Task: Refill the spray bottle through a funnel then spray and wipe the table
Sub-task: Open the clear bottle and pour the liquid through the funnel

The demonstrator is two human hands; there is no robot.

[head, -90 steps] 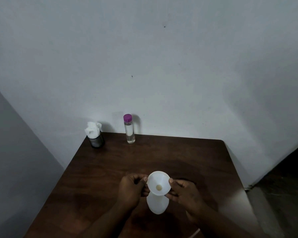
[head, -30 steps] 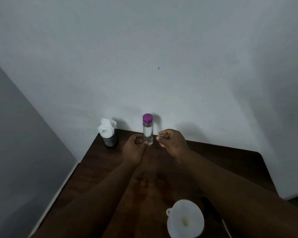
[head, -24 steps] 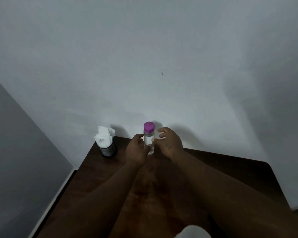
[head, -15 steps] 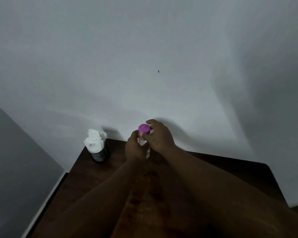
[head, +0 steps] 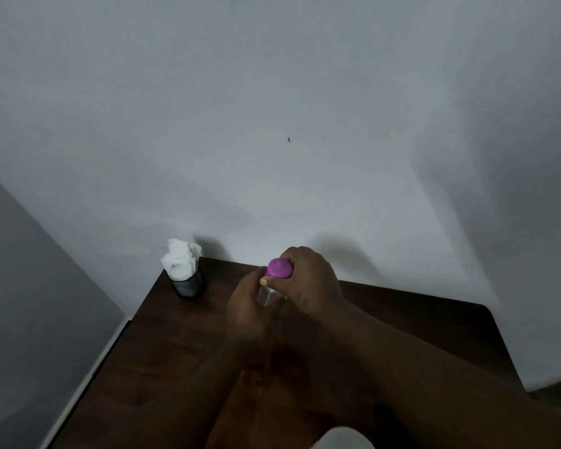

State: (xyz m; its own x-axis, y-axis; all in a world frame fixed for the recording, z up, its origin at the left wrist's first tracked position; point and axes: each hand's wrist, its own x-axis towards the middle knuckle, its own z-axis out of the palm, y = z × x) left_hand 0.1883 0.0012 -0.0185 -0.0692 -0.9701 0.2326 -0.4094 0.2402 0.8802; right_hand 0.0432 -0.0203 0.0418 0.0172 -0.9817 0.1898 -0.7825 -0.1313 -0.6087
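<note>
Table (head: 175, 351) dark wood, set against pale wall (head: 272, 124).

A: What is your table (head: 175, 351) made of?
B: Dark brown wood — smooth, with a dull sheen where the light falls on it. The bottle (head: 268, 296) you hold is clear and glossy; glass or plastic, I cannot tell. Its cap (head: 279, 268) is purple plastic, matt.
A: And in your far corner?
B: A black mesh cup (head: 188, 285), metal by the look, stuffed with soft, crumpled white paper tissue (head: 179, 260). The funnel (head: 344, 439) near you is pale, smooth plastic. The wall (head: 272, 92) is matt paint.
</note>
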